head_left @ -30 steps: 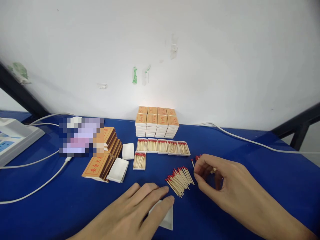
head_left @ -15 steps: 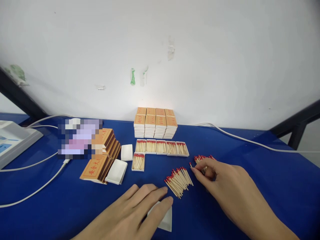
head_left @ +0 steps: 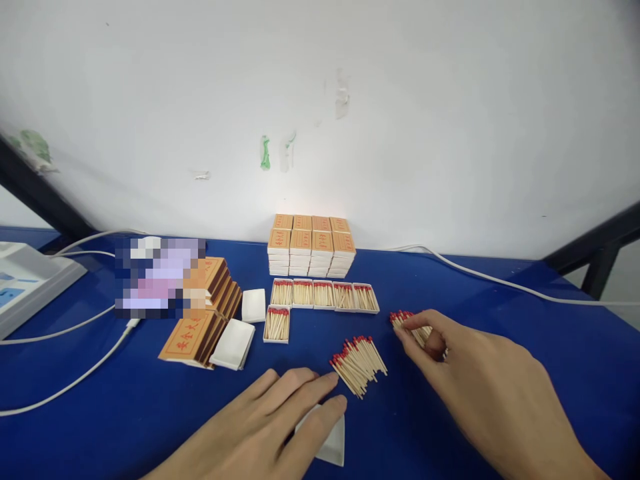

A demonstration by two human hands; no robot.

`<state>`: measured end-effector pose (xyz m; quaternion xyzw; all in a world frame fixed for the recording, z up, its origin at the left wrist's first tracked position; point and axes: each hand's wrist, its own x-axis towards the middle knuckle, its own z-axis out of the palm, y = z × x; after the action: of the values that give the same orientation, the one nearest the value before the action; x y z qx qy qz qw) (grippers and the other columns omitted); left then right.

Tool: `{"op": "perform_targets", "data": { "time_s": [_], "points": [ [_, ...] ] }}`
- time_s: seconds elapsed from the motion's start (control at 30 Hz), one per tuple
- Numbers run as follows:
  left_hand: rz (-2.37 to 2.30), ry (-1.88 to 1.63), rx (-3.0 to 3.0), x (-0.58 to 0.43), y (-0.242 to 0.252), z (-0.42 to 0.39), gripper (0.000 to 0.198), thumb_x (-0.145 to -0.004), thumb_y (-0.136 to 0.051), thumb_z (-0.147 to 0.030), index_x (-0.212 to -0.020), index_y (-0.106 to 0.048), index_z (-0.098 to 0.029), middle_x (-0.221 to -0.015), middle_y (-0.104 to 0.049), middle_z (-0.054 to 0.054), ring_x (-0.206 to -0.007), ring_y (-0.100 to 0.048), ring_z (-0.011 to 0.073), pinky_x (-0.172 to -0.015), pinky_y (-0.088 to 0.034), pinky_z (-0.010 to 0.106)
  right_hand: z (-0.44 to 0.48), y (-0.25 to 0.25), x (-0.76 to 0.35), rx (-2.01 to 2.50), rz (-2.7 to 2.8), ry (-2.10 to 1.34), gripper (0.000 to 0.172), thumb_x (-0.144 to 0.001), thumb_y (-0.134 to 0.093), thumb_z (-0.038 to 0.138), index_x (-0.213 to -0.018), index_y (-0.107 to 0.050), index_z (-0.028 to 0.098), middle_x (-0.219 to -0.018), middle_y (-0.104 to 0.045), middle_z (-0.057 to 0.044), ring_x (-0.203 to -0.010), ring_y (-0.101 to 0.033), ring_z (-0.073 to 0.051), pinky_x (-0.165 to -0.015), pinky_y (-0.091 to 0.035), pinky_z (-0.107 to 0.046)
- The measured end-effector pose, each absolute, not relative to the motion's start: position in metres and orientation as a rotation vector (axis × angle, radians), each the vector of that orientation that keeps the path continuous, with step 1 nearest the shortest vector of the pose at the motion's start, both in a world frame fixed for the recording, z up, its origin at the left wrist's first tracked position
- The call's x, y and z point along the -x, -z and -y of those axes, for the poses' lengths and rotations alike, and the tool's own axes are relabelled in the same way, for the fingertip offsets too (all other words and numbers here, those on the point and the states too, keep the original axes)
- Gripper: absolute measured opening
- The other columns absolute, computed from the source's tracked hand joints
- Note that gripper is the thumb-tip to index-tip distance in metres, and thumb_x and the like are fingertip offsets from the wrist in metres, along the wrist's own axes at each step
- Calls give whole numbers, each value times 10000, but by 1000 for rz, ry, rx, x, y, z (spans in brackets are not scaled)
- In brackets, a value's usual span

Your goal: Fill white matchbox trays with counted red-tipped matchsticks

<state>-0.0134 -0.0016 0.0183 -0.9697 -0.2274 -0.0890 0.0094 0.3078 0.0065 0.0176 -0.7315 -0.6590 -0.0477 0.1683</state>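
My left hand (head_left: 265, 427) lies with its fingers stretched out over a white matchbox tray (head_left: 333, 440). The thumb covers part of that tray, and the index fingertip is close to a loose fan of red-tipped matches (head_left: 359, 367). On the right, my right hand (head_left: 465, 367) pinches thumb and forefinger together at a second heap of matches (head_left: 423, 331), which the fingers partly hide. A match appears to be between those fingertips, its head among the others. Beyond the left hand stands one matchbox tray filled with matches (head_left: 277, 325), just below a row of several filled trays (head_left: 323, 295).
Closed matchboxes (head_left: 311, 245) are stacked against the wall. At left are orange matchbox sleeves (head_left: 187, 339), white trays (head_left: 233, 343) and a blurred-out object (head_left: 160, 277) beside a white cable (head_left: 100, 370). Another cable (head_left: 475, 277) runs along the back right of the blue table (head_left: 525, 320).
My right hand has moved slightly right, bringing its pinched fingertips from in front of the right-hand match heap onto it. My left hand and the trays stay nearly where they were.
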Motion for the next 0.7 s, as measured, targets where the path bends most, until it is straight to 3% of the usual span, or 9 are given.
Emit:
{"op": "perform_targets", "data": {
  "time_s": [0.2, 0.47, 0.7],
  "points": [
    [713, 279, 3023, 14, -16, 3, 549, -1229, -486, -478, -1695, -519, -190, -1722, -597, 62, -1515, -632, 288, -1230, -555, 409, -3, -11, -302, 2107, 1973, 204, 279, -1022, -530, 438, -900, -759, 335, -623, -746, 2, -499, -705, -295, -500, -274, -333],
    [690, 241, 3015, 14, -16, 3, 572, -1208, -542, -435, -1715, -487, -176, -1735, -580, 77, -1524, -622, 299, -1219, -564, 423, -5, -17, -304, 2166, 1894, -29, 308, -998, -576, 551, -854, -752, 344, -642, -735, 13, -573, -733, -295, -516, -335, -335],
    [707, 273, 3032, 15, -18, 5, 530, -1224, -495, -423, -1700, -508, -188, -1713, -607, 70, -1522, -625, 289, -1230, -554, 416, -5, -22, -297, 1994, 1845, -270, 337, -982, -649, 579, -805, -755, 313, -571, -655, 30, -479, -631, -191, -485, -361, -322]
  ]
}}
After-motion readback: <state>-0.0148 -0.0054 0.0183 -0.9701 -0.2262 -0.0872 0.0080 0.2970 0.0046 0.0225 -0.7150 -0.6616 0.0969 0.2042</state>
